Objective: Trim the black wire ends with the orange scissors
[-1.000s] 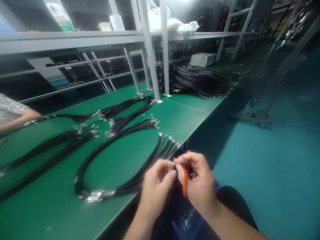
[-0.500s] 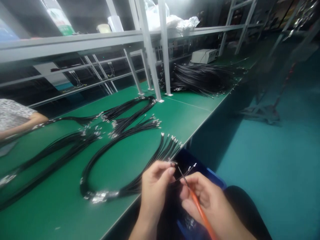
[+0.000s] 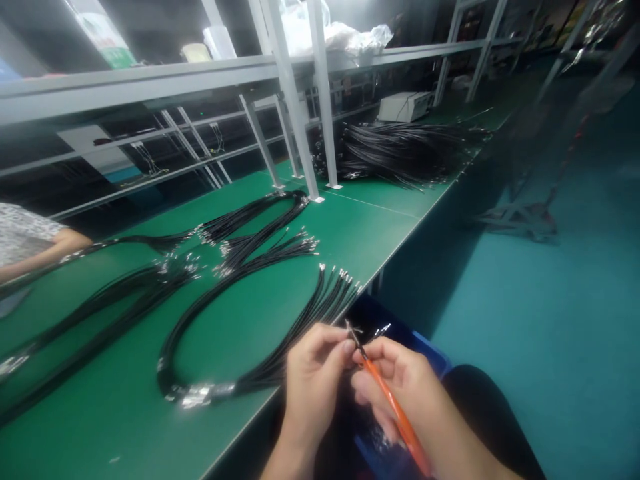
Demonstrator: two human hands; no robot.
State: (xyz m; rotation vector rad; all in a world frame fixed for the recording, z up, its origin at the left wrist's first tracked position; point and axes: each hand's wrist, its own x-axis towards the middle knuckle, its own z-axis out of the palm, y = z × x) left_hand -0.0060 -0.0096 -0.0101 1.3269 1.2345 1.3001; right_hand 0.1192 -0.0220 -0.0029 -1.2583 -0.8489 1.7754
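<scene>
Over the bench's near edge, my left hand (image 3: pixel 317 367) is closed in a pinch on the end of a thin black cable, mostly covered by the fingers. An orange-handled tool (image 3: pixel 395 407) with a narrow dark metal tip lies in my closed right hand (image 3: pixel 405 383). Its tip meets the cable end at my left fingertips; whether it is snips or pliers I cannot make out. A looped bundle of black cables (image 3: pixel 183 333) rests on the green bench (image 3: pixel 240 333), its loose strands fanning out beside my left hand with silvery ends.
Below my hands stands a blue bin (image 3: pixel 433 353) with small bits inside. More black cable bundles (image 3: pixel 95 300) lie to the left, near a co-worker's arm (image 3: pixel 55 253). A large cable pile (image 3: pixel 400 150) and a pale box (image 3: pixel 405 107) sit farther back, past the shelf posts (image 3: pixel 325 100).
The tool's tip has moved up and left onto the cable end at my left fingertips. My right hand has come closer to my left. The view has shifted slightly.
</scene>
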